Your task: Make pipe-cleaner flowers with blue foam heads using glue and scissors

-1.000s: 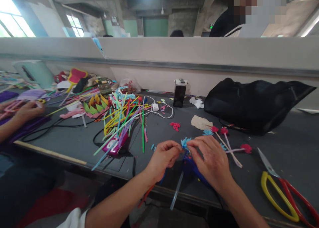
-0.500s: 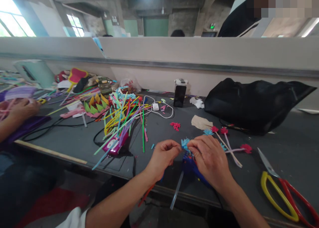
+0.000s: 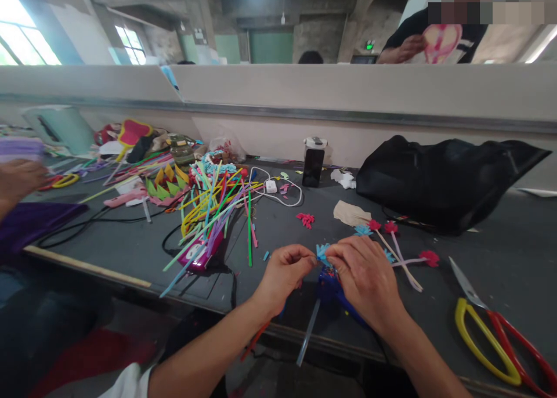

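A small blue flower (image 3: 322, 252) of short fuzzy pieces is pinched between my two hands over the bench's front edge. My left hand (image 3: 290, 273) is closed, its thumb and forefinger at the flower's left side. From the right, my right hand (image 3: 365, 276) closes on the same flower, its fingers hiding part of it. Directly underneath lies a blue glue gun (image 3: 333, 289), with a clear glue stick (image 3: 310, 331) jutting toward me. Beyond my right hand rest red flowers (image 3: 430, 259) on pale stems and more blue flowers (image 3: 363, 230).
Large scissors (image 3: 487, 322) lie open at right. A black bag (image 3: 426, 183) and a phone (image 3: 313, 167) stand near the partition. Colourful pipe cleaners (image 3: 213, 212) cover a purple device (image 3: 201, 253). Red pieces (image 3: 306, 220) lie mid-bench. A co-worker's hand (image 3: 20, 183) is at left.
My hands stay almost in place around the blue flower. The neighbour's hand at left has shifted, uncovering scissors. Behind the partition, a person now holds up a pink and cream heart-shaped item.
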{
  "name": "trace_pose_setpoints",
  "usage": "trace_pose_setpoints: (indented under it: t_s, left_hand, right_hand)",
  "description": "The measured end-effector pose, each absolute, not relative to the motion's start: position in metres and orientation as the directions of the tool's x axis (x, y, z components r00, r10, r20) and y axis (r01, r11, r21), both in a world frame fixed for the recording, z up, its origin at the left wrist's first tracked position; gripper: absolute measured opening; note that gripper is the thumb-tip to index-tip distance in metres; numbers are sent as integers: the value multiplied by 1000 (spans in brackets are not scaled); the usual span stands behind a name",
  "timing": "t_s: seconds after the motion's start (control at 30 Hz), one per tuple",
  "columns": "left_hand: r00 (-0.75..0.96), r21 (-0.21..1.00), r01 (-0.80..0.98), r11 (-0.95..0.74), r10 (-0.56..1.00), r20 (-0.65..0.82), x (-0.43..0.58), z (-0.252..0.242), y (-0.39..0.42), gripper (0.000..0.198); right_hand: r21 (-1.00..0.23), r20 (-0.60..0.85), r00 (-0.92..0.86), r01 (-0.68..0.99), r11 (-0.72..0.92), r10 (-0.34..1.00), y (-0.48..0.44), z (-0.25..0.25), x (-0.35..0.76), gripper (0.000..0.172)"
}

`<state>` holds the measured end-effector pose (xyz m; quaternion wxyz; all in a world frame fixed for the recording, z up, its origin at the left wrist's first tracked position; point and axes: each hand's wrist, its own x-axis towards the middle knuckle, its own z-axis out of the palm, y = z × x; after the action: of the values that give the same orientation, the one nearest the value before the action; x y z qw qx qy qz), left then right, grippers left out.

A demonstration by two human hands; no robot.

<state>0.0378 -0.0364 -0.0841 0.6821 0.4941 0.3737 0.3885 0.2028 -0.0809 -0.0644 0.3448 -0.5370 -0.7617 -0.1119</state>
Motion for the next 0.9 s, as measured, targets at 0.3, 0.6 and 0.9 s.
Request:
trace_pose_setpoints:
  t_s: [0.3,0.6,0.9]
  left_hand:
    - [421,966,-175,192,901,-103,37,-83,-36,20]
    - [424,974,-155,168,902,-88,37,-80,-37,21]
    - [456,943,-242,228,885,-97,36,-83,-37,26]
  right_hand:
    - [-219,642,-178,889,401,746,-80,-65,204,14]
    - [-249,658,-158,877,410,736,-81,-62,203,15]
    - [-315,707,-92,847,428,702,-83,-62,205,11]
